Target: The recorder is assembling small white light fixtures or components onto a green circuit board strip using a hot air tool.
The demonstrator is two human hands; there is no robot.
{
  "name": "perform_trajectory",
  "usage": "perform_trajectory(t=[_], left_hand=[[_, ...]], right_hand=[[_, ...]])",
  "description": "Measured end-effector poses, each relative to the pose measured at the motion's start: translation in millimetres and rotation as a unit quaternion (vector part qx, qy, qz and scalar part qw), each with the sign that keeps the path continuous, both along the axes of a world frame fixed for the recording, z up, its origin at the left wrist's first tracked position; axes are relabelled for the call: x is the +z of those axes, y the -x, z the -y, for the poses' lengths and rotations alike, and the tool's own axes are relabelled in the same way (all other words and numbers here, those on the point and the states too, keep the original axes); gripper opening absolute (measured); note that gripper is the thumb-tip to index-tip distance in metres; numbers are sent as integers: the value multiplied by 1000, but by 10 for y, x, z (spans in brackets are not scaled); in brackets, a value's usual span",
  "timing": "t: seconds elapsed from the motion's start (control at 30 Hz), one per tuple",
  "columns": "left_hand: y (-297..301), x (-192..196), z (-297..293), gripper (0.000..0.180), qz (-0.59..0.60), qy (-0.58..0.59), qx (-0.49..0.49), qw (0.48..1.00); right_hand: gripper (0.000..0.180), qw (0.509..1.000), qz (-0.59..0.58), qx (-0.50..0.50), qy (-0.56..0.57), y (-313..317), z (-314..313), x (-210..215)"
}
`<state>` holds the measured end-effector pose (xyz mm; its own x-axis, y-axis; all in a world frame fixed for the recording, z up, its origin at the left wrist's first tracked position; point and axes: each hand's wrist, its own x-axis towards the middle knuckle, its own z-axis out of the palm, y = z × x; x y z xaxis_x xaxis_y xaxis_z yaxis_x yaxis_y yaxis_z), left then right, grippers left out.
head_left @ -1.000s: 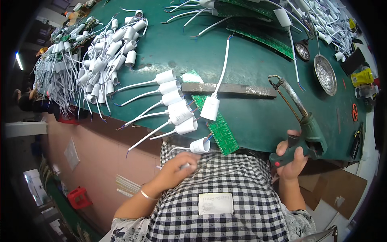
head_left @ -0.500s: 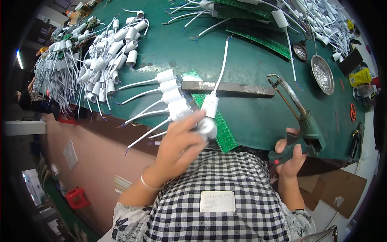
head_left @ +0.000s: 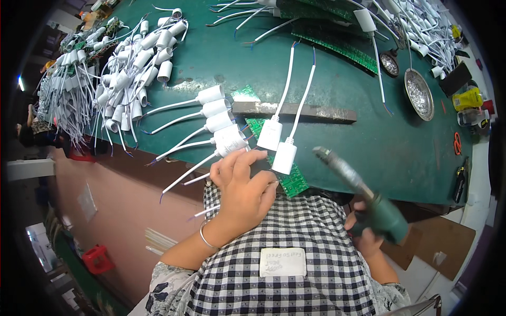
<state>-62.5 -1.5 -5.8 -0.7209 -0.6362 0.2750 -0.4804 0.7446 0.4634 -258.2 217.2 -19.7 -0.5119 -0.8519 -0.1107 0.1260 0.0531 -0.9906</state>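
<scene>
The socket (head_left: pixel 285 159) has shifted just right of the left hand (head_left: pixel 245 185).

Smooth white plastic on the lamp holders (head_left: pixel 284 158) in the middle, glossy green coating on the nearer circuit board (head_left: pixel 296 185), and rough, blotched, dark metal on the bar (head_left: pixel 334 114) to the far side. Moulded green plastic on the soldering tool (head_left: pixel 389 218) at right (dull, scuffed metal along its blurred barrel (head_left: pixel 345 171)). Woven checked cloth on the near apron (head_left: pixel 284 231), worn, faintly glossy green on the table (head_left: pixel 211 58).
</scene>
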Motion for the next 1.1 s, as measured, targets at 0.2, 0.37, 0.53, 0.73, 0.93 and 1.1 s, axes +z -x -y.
perform_trajectory(t=[0.2,0.37,0.53,0.73,0.93,1.1], left_hand=[[23,-43,-1,9,-12,-17,9,1000],[30,-50,8,8,-23,-26,11,999],[43,-47,7,10,-34,-30,17,999],[60,-39,3,10,-35,-25,24,999],[83,-35,-5,11,-37,-24,29,999],[68,-84,-5,9,-26,-26,29,999]], right_hand=[[43,983,-117,94,-109,59,-305,-127],[39,983,-150,90,-51,36,-181,-157],[37,957,-263,114,-30,47,-95,-155],[36,955,-279,98,-2,0,45,-46],[39,967,-229,106,-30,-13,42,-8],[39,959,-256,122,-8,43,24,-26]])
